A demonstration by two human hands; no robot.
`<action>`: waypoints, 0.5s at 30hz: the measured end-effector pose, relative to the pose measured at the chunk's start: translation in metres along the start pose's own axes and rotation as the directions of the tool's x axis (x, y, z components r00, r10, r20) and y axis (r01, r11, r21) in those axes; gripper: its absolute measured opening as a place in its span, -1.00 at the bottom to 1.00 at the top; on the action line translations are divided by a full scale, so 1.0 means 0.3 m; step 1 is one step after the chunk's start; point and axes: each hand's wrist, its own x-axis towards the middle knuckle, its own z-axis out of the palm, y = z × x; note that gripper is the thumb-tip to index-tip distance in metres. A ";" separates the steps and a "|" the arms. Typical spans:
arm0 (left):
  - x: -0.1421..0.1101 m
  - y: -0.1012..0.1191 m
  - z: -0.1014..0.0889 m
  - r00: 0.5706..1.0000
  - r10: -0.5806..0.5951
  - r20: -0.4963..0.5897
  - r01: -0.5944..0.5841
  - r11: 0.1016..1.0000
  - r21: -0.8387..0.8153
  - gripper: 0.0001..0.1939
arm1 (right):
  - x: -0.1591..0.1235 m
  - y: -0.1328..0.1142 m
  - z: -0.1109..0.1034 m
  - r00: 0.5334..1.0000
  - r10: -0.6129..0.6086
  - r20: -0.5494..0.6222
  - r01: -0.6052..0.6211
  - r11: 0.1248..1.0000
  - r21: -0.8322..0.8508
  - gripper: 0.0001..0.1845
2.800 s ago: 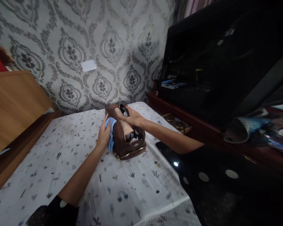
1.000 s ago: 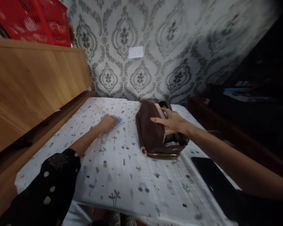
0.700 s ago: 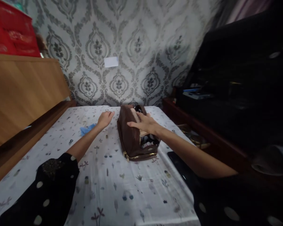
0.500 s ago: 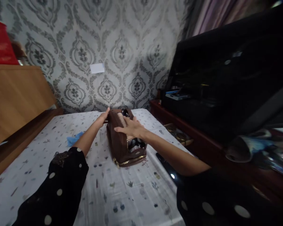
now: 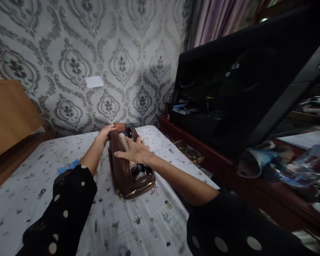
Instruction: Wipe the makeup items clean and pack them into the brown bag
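A brown leather-look bag (image 5: 121,170) with gold zips stands unzipped on a patterned white sheet (image 5: 138,227). At its far left corner my left hand (image 5: 106,133) grips the bag, its fingertips by a tan-brown piece (image 5: 120,127); the thumb is hidden. My right hand (image 5: 136,151) lies with fingers spread over the bag's opening, touching its top and the pale beige contents (image 5: 124,141). Dark and white items (image 5: 141,171) show inside the near end, too small to name. The strap loop (image 5: 133,133) rises at the far side.
A blue cloth (image 5: 68,166) lies left of the bag. To the right, a dark red cabinet (image 5: 224,163) carries a large black television (image 5: 229,85) and a clear plastic bottle (image 5: 306,167). An open drawer (image 5: 190,152) juts toward the sheet. A wooden panel (image 5: 13,113) stands at left.
The view has swung right, so the bag sits further left in it. My left hand has shifted onto the bag's far corner, where the tan-brown piece shows more. My right hand stays spread over the opening.
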 end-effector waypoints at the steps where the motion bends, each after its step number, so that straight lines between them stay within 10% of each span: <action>1: -0.008 0.000 0.003 1.000 -0.005 0.007 0.005 1.000 0.016 -0.61 | 0.002 0.002 0.001 1.000 -0.002 -0.003 0.002 1.000 0.002 0.04; 15: -0.003 0.045 0.015 0.989 0.062 -0.136 -0.048 0.994 0.100 -0.60 | -0.002 -0.008 -0.004 1.000 0.003 0.018 -0.003 1.000 0.003 0.07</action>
